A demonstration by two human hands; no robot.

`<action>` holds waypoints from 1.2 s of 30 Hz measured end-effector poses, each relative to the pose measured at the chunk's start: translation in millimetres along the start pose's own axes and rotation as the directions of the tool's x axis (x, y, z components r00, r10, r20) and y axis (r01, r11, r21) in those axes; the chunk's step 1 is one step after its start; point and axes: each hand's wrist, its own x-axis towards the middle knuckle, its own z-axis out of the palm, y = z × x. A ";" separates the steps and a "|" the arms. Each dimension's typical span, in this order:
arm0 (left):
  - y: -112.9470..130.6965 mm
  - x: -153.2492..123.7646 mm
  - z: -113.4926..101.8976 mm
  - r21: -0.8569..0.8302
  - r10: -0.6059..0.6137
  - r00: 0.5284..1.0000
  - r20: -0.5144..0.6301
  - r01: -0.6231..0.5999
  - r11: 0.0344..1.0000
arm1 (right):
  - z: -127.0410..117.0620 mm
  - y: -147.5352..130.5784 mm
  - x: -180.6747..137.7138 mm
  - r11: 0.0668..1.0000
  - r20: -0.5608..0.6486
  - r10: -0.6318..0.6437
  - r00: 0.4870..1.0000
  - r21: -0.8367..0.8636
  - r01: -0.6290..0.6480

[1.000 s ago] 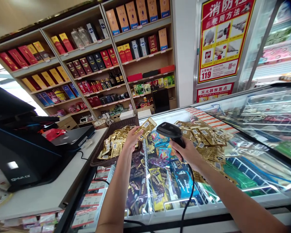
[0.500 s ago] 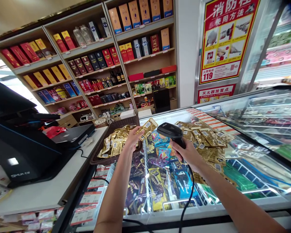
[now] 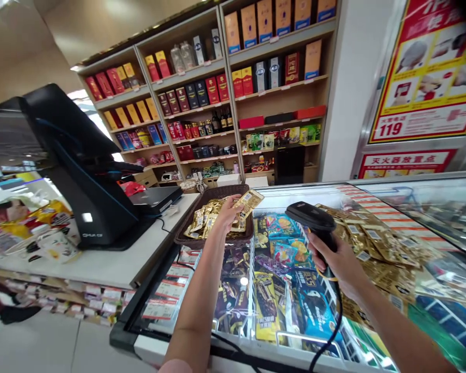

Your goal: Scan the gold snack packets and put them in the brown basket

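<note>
My left hand (image 3: 228, 212) pinches a gold snack packet (image 3: 248, 202) with a white barcode label, held up above the edge of a brown wicker basket (image 3: 213, 192) filled with several similar gold packets. My right hand (image 3: 334, 259) grips the handle of a black corded barcode scanner (image 3: 312, 217), whose head faces the packet from the right. A heap of gold packets (image 3: 376, 243) lies on the glass lid of the freezer behind and to the right of that hand.
The chest freezer (image 3: 275, 290) holds ice-cream packs under glass. A black checkout terminal (image 3: 81, 166) stands on the white counter (image 3: 101, 264) at the left. Shelves (image 3: 217, 88) of boxed goods line the back wall. A red fire-safety poster (image 3: 431, 88) hangs at the right.
The view has swung left, so the terminal and counter show more fully. Both hands keep their grips; the packet and scanner stay in roughly the same relation.
</note>
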 end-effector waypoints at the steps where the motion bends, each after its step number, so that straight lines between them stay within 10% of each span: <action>1: -1.5 2.2 -8.4 0.051 0.027 0.997 -0.072 -0.023 0.998 | -0.8 0.5 0.0 1.000 -0.003 0.005 1.000 -0.001 -0.005; 5: -9.2 6.5 -56.0 0.521 0.087 0.925 -0.369 0.129 0.844 | -3.5 2.3 1.1 1.000 -0.001 0.015 1.000 -0.002 -0.015; 10: -16.4 -0.9 -106.3 0.588 -0.003 0.847 -0.532 0.371 0.719 | -4.4 2.3 3.4 0.999 -0.010 0.027 1.000 0.028 -0.027; 16: -7.7 1.7 -91.1 0.731 0.132 0.828 -0.546 0.393 0.557 | -15.1 -21.2 11.0 0.987 -0.174 0.003 0.985 0.160 0.025; 23: 4.7 8.7 16.9 0.675 0.289 0.955 0.064 -0.254 0.692 | -49.8 -40.8 33.0 0.961 -0.375 -0.029 0.927 0.245 0.129; 28: -9.7 26.9 136.6 0.413 0.185 0.886 0.425 -0.372 0.831 | -59.6 -32.9 45.8 0.931 -0.459 0.054 0.887 0.345 0.122; 36: -17.0 86.5 275.9 0.409 0.204 0.769 0.605 -0.521 0.749 | -56.1 -32.2 52.9 0.913 -0.503 0.099 0.859 0.390 0.123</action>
